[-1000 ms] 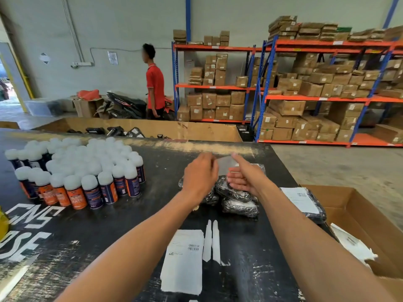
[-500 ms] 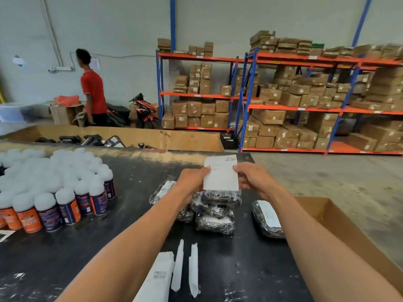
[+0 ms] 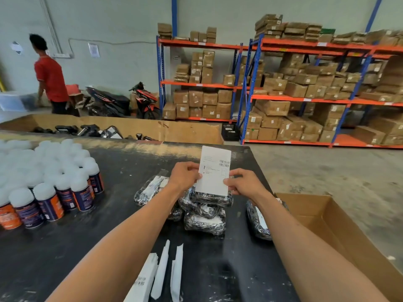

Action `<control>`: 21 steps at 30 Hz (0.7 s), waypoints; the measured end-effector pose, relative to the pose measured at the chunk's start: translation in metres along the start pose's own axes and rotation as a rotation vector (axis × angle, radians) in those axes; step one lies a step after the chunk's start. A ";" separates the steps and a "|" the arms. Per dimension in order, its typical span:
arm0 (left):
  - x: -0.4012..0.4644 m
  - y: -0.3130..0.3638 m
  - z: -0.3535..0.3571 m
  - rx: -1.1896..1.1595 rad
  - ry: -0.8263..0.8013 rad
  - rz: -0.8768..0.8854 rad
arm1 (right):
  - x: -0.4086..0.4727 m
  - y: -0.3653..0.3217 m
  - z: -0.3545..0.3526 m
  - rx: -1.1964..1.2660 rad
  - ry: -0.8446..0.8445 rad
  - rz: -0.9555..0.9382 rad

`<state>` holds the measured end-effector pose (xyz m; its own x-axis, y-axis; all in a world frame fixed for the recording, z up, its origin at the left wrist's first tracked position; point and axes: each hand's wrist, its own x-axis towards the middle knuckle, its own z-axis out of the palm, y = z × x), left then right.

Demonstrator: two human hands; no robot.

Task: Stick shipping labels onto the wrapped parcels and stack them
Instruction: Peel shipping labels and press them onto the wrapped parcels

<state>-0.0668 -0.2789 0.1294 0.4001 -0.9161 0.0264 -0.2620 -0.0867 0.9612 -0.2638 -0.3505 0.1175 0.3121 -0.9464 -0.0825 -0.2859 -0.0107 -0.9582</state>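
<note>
A white shipping label [image 3: 214, 170] with a barcode stands upright in the air, pinched on its left edge by my left hand [image 3: 185, 176] and on its right edge by my right hand [image 3: 244, 182]. Right under it lies a pile of black shiny wrapped parcels [image 3: 205, 214] on the black table [image 3: 65, 247]. One more wrapped parcel [image 3: 150, 189] with a white label lies to the left of the pile. Another labelled parcel [image 3: 258, 221] lies to the right, partly hidden by my right forearm.
Several white-capped bottles [image 3: 50, 184] crowd the table's left side. A stack of labels [image 3: 141, 282] and two peeled backing strips [image 3: 169, 269] lie near me. An open cardboard box [image 3: 340, 232] stands at the right. A person in red [image 3: 49, 77], a motorbike and box-filled shelves [image 3: 305, 88] are behind.
Both hands have lifted the label from low over the parcel pile to upright in front of me. The view shifted left-to-right, and the person in red walked left.
</note>
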 end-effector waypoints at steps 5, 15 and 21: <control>0.021 -0.016 0.005 0.041 0.007 -0.027 | 0.018 0.014 0.011 -0.093 0.063 0.025; 0.051 -0.047 0.013 0.077 -0.038 -0.058 | 0.035 0.031 0.021 -0.234 0.129 0.033; 0.057 -0.051 0.016 0.132 -0.030 -0.029 | 0.039 0.032 0.025 -0.309 0.147 0.046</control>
<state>-0.0443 -0.3326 0.0775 0.3834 -0.9235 -0.0109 -0.3650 -0.1623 0.9168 -0.2382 -0.3793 0.0772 0.1650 -0.9844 -0.0617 -0.5647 -0.0430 -0.8242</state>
